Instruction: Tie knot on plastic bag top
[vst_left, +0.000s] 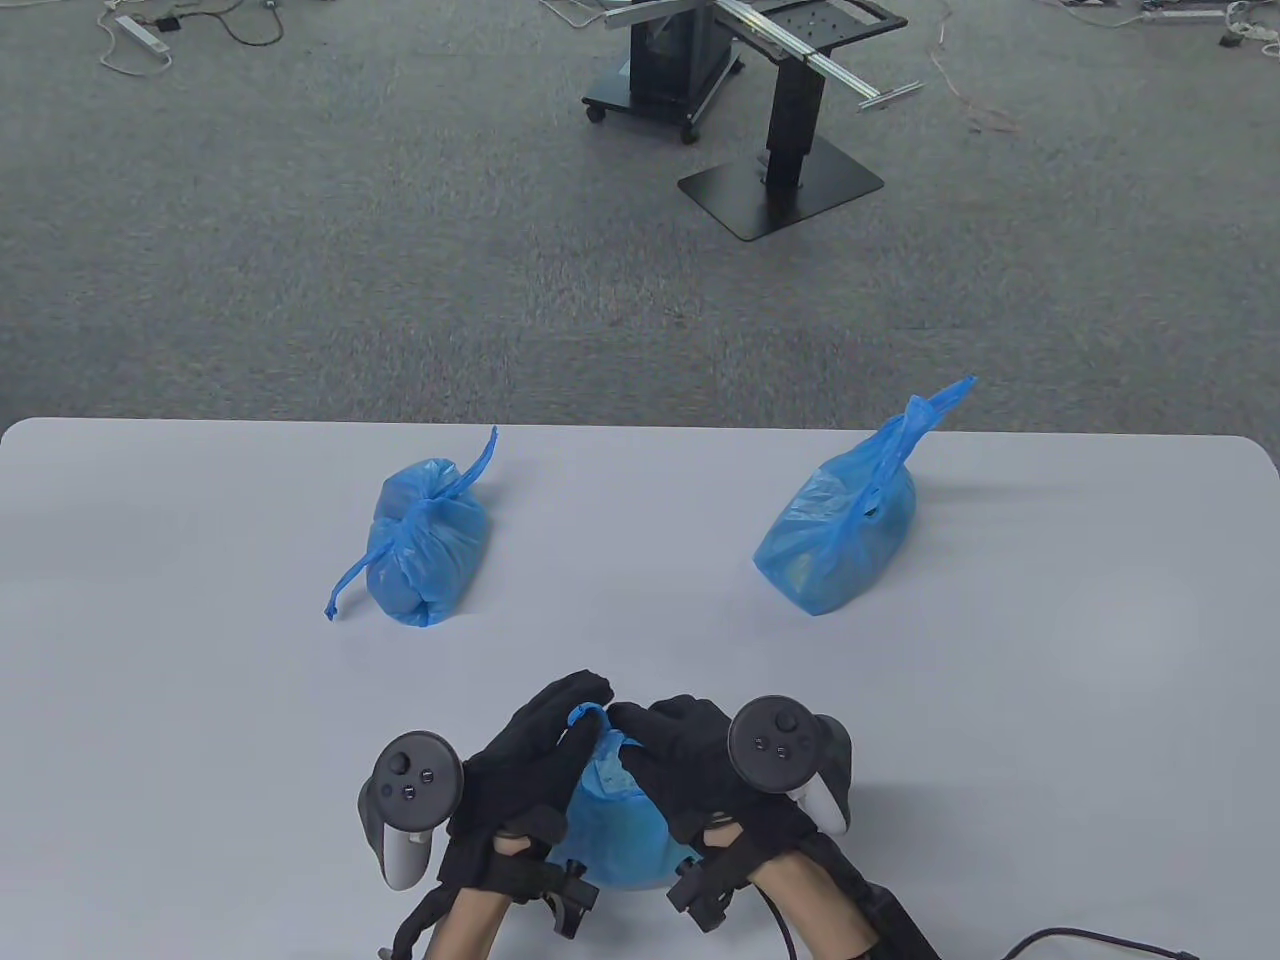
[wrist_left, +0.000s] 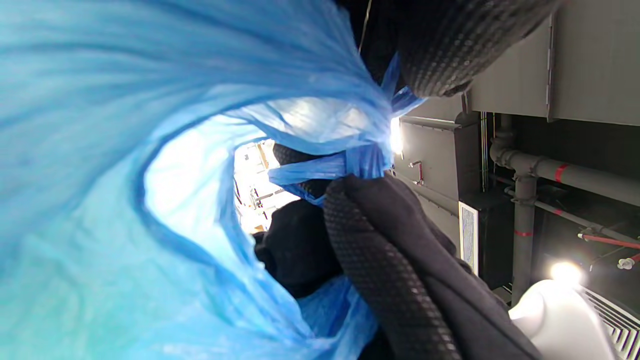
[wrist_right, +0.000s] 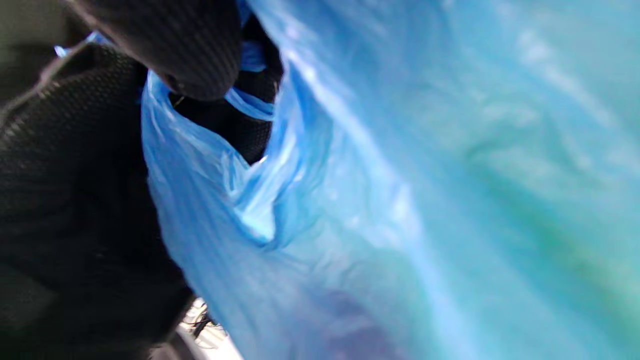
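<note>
Nearest the camera, at the desk's 6 o'clock edge: crinkled translucent blue plastic bag, stuffed and rounded, held between both gloved hands. Left hand and right hand meeting over the bag top, fingers closed together and pinching the gathered blue handle strips. Left wrist view: one handle strip pulled taut across an open loop of film, gripped by dark fingertips. Right wrist view: film bunched under a curled finger. Judged step: knot being formed, not yet cinched. Next move likely calls for passing one strip through the loop, then pulling both ends apart evenly. Noted also: tied blue bag at 10 o'clock, second blue bag at 2 o'clock, well apart.
</note>
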